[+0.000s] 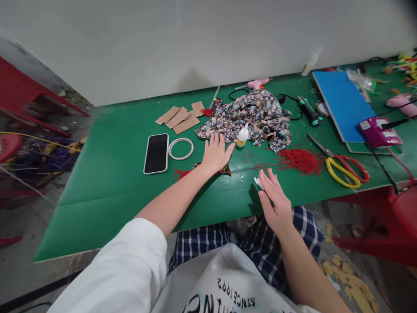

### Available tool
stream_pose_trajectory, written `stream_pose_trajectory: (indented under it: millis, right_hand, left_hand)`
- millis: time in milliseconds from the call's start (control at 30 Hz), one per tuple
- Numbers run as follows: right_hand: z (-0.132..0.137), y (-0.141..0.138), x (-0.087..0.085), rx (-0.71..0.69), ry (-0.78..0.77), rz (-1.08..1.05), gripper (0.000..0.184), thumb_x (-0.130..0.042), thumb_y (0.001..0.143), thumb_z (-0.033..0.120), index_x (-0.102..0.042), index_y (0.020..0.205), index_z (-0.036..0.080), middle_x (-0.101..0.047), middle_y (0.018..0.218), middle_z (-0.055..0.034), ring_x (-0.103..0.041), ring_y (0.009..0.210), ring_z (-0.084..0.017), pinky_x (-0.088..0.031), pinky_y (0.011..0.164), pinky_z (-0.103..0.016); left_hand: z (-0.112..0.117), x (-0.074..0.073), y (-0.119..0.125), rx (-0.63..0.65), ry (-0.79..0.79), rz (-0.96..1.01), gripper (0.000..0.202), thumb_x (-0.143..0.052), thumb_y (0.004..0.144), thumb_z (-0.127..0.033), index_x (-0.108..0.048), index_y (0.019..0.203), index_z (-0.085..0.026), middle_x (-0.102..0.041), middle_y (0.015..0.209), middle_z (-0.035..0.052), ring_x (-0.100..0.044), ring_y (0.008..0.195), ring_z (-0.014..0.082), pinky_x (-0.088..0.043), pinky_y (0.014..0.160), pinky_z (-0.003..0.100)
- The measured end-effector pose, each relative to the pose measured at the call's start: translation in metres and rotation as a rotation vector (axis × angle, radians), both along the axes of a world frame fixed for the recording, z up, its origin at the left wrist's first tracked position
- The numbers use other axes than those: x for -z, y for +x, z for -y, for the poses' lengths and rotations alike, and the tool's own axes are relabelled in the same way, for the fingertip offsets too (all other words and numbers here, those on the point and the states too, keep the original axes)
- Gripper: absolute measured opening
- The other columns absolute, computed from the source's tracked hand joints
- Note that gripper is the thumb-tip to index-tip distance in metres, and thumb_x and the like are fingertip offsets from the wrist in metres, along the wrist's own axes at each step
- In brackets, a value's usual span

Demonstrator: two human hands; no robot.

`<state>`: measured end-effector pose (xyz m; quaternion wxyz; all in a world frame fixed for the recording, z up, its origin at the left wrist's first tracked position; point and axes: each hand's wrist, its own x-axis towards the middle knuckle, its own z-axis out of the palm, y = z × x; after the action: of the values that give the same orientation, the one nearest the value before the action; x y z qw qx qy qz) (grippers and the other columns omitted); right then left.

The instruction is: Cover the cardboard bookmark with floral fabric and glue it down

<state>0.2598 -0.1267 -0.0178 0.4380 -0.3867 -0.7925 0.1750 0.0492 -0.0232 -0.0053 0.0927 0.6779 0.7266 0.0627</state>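
My left hand (pixel 215 153) lies flat with fingers stretched out on the green table (pixel 110 182), pressing on a small dark cloth piece with a red tassel (pixel 182 173). A small glue bottle (pixel 242 135) stands just right of its fingertips, in front of a heap of flowered fabric (pixel 254 115). My right hand (pixel 275 202) hovers open at the table's front edge, fingers straight, beside a small white scrap (pixel 258 182). Neither hand holds anything.
A phone (pixel 157 153) and a white ring (pixel 180 148) lie left of my left hand, with cardboard strips (pixel 179 117) behind. Red thread (pixel 298 160), scissors (pixel 342 167), a blue board (pixel 342 102), a purple box (pixel 378 130) and glue guns lie to the right.
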Motion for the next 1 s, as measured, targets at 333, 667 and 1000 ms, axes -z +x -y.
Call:
stream_pose_trajectory:
  millis: [333,667,1000]
  right_hand:
    - [0.005,0.0,0.0,0.019,-0.002,0.001,0.062,-0.051,0.082,0.003,-0.039,0.138,0.026,-0.05,0.135,-0.0081,-0.036,0.133,-0.025,-0.03,0.108,-0.056]
    - [0.009,0.006,0.001,0.047,-0.026,-0.006,0.06,-0.052,0.082,0.005,-0.041,0.137,0.028,-0.052,0.133,-0.0074,-0.036,0.133,-0.025,-0.031,0.107,-0.056]
    - [0.011,0.005,0.002,0.052,-0.053,-0.009,0.058,-0.053,0.082,0.005,-0.044,0.135,0.026,-0.055,0.131,-0.0095,-0.038,0.132,-0.026,-0.038,0.103,-0.054]
  left_hand:
    - [0.018,0.02,0.028,-0.011,0.153,-0.109,0.07,-0.016,0.093,-0.047,-0.017,0.142,0.003,-0.023,0.149,0.02,-0.015,0.141,0.0269,-0.008,0.115,0.044]
    - [-0.015,-0.008,-0.002,-0.069,-0.106,0.221,0.068,-0.005,0.093,-0.049,-0.025,0.143,-0.008,-0.025,0.149,0.0141,-0.023,0.138,0.0247,-0.025,0.11,0.045]
    - [0.003,0.016,0.018,-0.042,0.193,-0.004,0.067,-0.022,0.092,-0.045,-0.023,0.141,0.0,-0.022,0.149,0.02,-0.014,0.141,0.0275,-0.003,0.115,0.044]
